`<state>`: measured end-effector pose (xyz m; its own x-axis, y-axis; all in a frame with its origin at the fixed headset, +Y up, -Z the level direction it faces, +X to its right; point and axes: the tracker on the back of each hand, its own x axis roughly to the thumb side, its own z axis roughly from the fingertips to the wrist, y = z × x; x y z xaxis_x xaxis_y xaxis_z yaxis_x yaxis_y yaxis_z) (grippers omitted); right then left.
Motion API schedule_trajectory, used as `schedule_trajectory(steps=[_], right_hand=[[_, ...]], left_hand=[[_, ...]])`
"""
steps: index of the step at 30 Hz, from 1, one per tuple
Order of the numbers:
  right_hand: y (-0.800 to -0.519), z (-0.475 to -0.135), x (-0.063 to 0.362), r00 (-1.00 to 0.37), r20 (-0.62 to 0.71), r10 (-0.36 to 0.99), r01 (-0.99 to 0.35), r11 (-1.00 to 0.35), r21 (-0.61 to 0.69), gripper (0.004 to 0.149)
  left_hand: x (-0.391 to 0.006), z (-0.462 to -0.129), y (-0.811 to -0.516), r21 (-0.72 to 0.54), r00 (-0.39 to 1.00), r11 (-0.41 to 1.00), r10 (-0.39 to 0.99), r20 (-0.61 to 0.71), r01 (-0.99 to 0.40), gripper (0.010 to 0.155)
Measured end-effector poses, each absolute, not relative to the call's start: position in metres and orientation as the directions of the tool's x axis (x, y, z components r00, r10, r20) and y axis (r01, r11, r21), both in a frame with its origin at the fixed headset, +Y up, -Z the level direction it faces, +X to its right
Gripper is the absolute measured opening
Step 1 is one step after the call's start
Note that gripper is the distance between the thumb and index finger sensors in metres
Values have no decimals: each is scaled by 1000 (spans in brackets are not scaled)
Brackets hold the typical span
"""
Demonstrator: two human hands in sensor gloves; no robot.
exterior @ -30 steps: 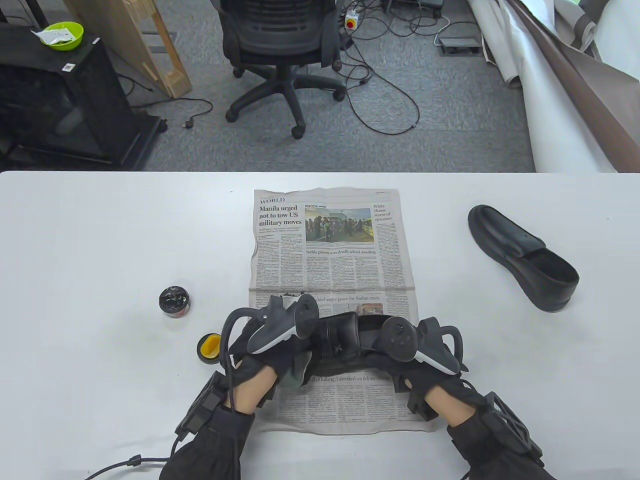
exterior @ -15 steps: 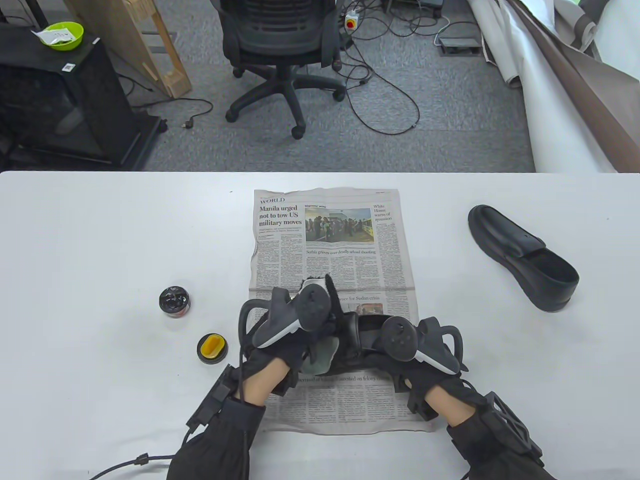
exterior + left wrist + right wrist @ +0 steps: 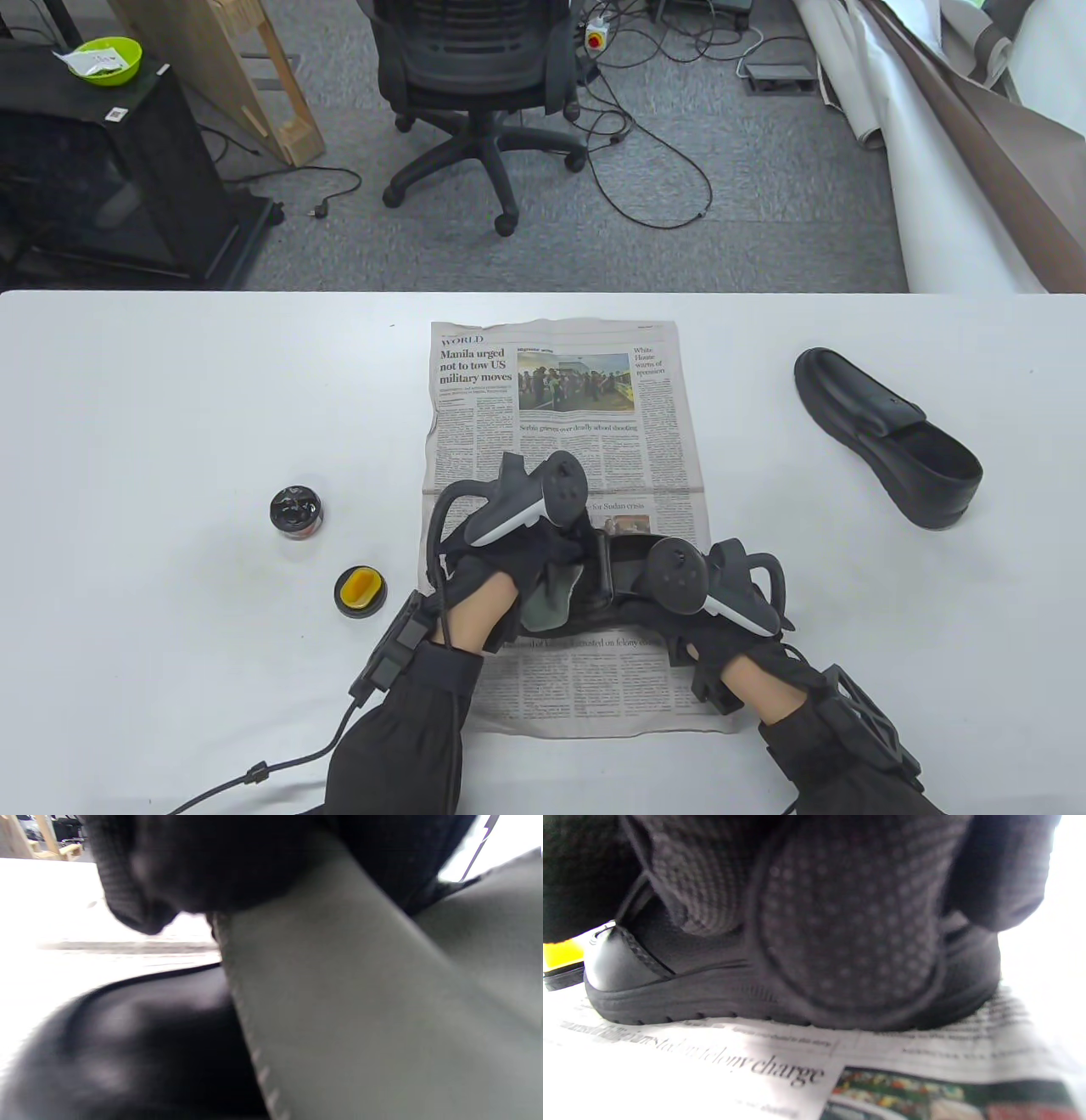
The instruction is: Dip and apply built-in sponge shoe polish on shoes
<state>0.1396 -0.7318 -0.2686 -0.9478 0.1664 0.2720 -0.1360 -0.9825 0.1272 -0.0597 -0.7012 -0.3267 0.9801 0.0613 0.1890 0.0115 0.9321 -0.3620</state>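
Item, my left hand [image 3: 501, 586]: over the last second it has slid rightward along the shoe [image 3: 624, 577] on the newspaper [image 3: 560, 407], toe toward middle, its fingers curled round a grey-green cloth [image 3: 543, 603] pressed against the leather; I judge this a wiping or buffing pass, not dipping. Item, my right hand [image 3: 704, 611]: unchanged, its fingers [image 3: 848, 929] wrapped round the shoe's heel end, steadying it on the paper. Item, open polish tin [image 3: 296, 511]: on the bench left of the newspaper, untouched. Item, lid with yellow sponge [image 3: 360, 592]: just beside my left wrist, unused, so the sponge application looks yet to be done on this shoe. Item, second shoe [image 3: 887, 446]: well apart at right. Hidden: both trackers cover most of the shoe from above; the left wrist view is blurred, showing only cloth [image 3: 360, 1005] over leather.
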Motion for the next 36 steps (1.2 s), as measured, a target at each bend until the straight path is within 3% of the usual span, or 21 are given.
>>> schedule_trajectory(steps=[13, 17, 19, 22, 25, 30, 36], right_hand=[[-731, -269, 140, -949, 268, 165, -135, -983, 128, 46], [-731, -269, 140, -948, 270, 168, -137, -982, 130, 46], [-731, -269, 140, -948, 271, 167, -136, -982, 129, 46], [-731, -269, 139, -947, 275, 167, -136, -982, 129, 46], [-731, -269, 140, -946, 277, 170, -138, -982, 132, 46], [-731, -269, 140, -945, 280, 169, -137, -982, 130, 46], [-731, -269, 139, -944, 284, 168, -135, -982, 129, 46]], left_hand=[[-127, -322, -713, -444, 997, 896, 51, 55, -21, 52], [-129, -321, -705, -432, 997, 899, -69, 22, 72, 52], [-124, -322, -695, -305, 994, 946, -112, 18, 112, 52], [-104, -323, -687, -257, 986, 962, 122, 117, -89, 52], [-74, -325, -682, -245, 944, 956, 221, 247, -160, 53], [-25, -331, -690, -329, 927, 942, 185, 326, -72, 54], [-31, -342, -696, -431, 951, 901, 168, 260, -41, 52]])
